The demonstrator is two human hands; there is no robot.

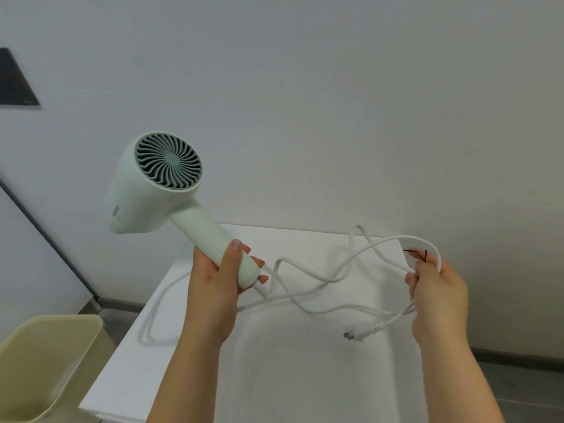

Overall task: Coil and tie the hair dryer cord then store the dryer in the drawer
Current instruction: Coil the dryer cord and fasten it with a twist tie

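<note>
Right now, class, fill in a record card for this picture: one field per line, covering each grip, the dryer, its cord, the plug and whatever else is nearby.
Left grip: hand curled round the handle of the hair dryer
Right grip: hand pinches a loop of the cord
Dryer: pale green, held up, rear grille facing the camera
Cord: white, loose, not yet coiled or tied
Plug: free, below the right grip
Black tie: thin strand at the right fingertips
Surface: white cabinet top
Nearby: beige bin, lower left
</note>
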